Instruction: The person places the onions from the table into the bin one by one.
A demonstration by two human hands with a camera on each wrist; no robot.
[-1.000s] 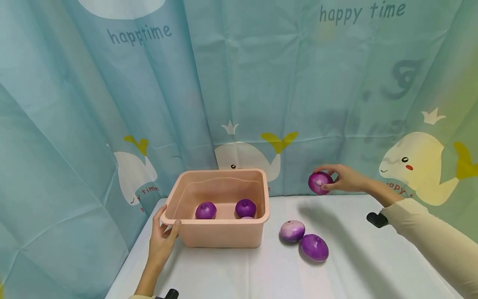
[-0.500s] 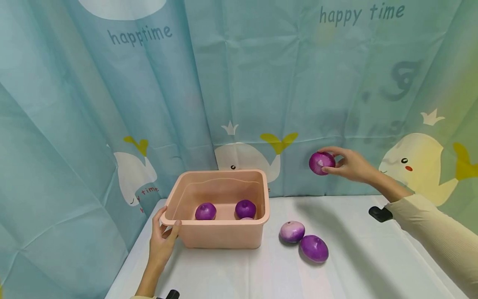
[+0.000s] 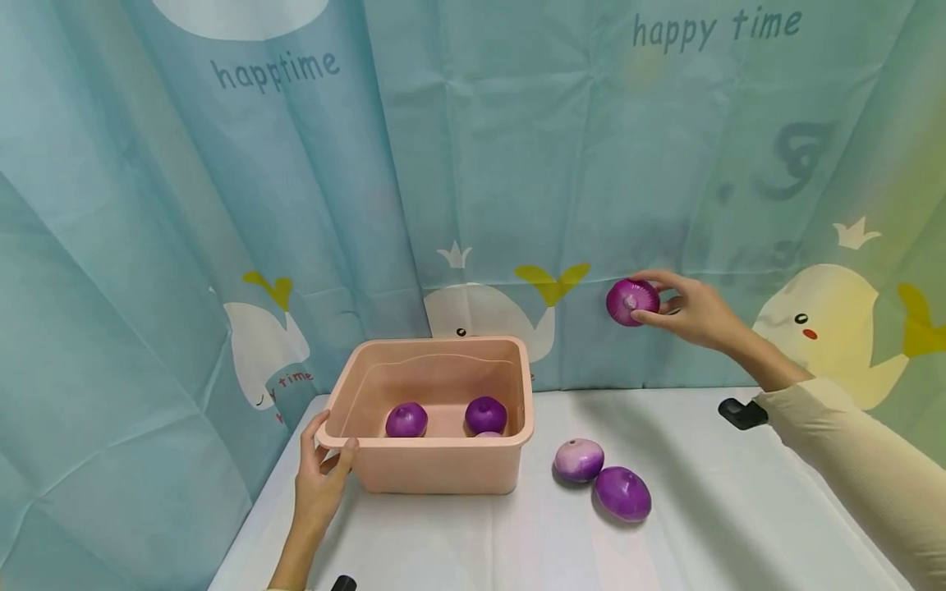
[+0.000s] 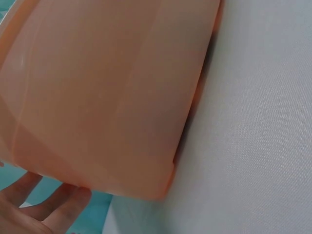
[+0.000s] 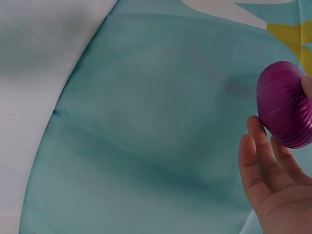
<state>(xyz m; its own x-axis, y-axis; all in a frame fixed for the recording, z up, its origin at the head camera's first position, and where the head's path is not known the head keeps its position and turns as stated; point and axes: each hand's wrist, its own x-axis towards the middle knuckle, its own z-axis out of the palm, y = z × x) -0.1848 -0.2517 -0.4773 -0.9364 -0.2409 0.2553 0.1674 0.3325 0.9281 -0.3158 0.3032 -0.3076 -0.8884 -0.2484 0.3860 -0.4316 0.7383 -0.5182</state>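
My right hand (image 3: 683, 310) pinches a purple onion (image 3: 631, 302) between thumb and fingers, held up above the table near the curtain. In the right wrist view the same onion (image 5: 282, 105) shows at the right edge, the fingertips at its side. At the left front corner of a pink plastic bin (image 3: 436, 468), my left hand (image 3: 319, 476) grips the rim, thumb on the near side. Inside the bin lie a purple onion (image 3: 406, 420) at left and another onion (image 3: 485, 415) at right, with a paler one (image 3: 489, 434) mostly hidden behind the front wall.
Right of the bin, a pale pink-and-purple onion (image 3: 579, 460) lies beside a darker purple onion (image 3: 623, 494) on the white tablecloth (image 3: 443, 546). A blue-green curtain (image 3: 502, 164) with printed whales hangs behind and along the left side of the table.
The right hand has risen with its onion, most of it in the first half second, then slightly further up and left. The left hand stays on the bin's rim.
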